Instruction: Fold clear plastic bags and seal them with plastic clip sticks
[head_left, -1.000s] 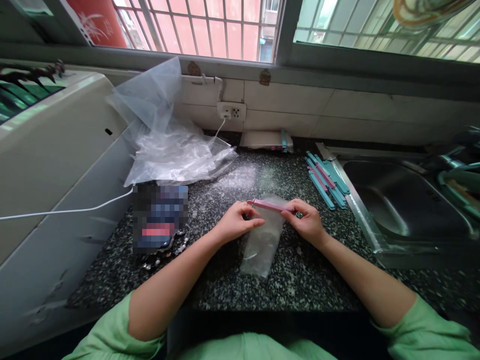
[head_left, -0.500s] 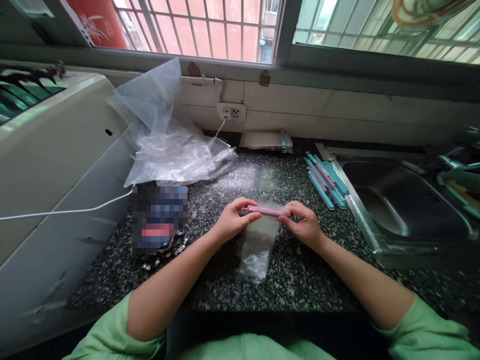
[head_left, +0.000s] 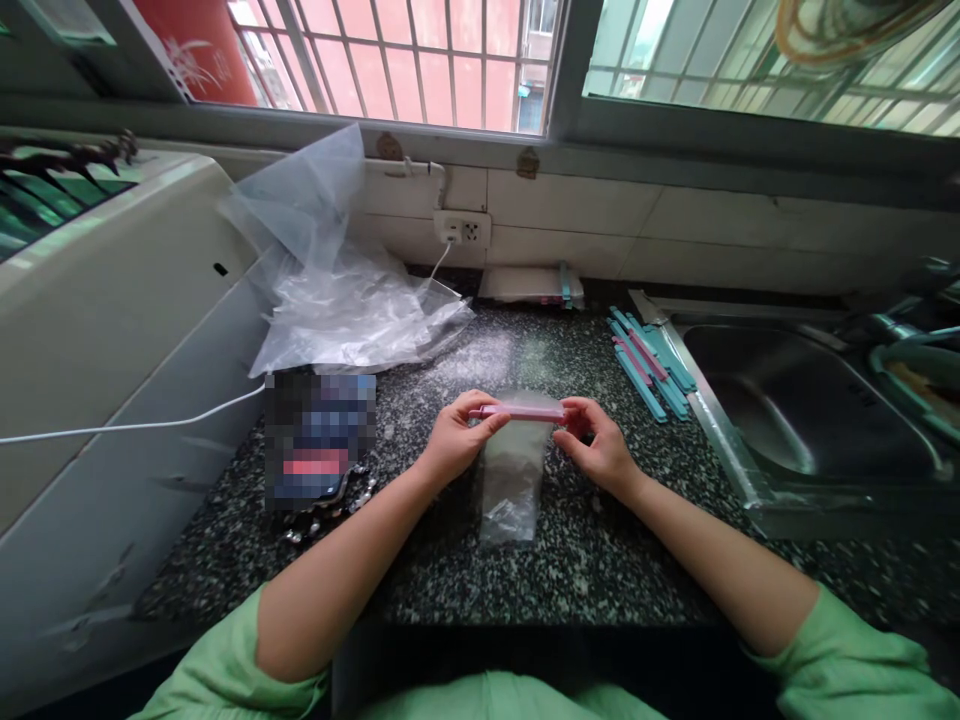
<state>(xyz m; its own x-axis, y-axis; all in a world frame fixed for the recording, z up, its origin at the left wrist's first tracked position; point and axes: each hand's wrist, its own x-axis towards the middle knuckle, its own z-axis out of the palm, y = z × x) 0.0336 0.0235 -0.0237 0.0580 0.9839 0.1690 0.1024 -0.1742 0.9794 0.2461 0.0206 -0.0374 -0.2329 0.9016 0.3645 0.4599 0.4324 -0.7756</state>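
Observation:
A pink bag clip (head_left: 529,412) lies level across the upper part of a clear plastic bag (head_left: 512,485). My left hand (head_left: 463,435) pinches the clip's left end between thumb and fingers. At its right end, the curled fingers of my right hand (head_left: 598,445) touch or nearly touch the clip, with the thumb apart below it. The bag hangs down from the clip toward the speckled counter (head_left: 442,575); whether its lower end rests there is hard to tell.
Clear plastic bags (head_left: 352,310) are heaped at the back left. Several teal and pink clips (head_left: 651,362) lie beside the metal sink (head_left: 795,400). A clipped packet (head_left: 525,283) sits against the wall. A blurred-out item (head_left: 319,435) and a white cable (head_left: 150,428) are on the left.
The clip and bag have moved slightly left and up, and the clip is now more level. My right thumb has come away from the clip's right end.

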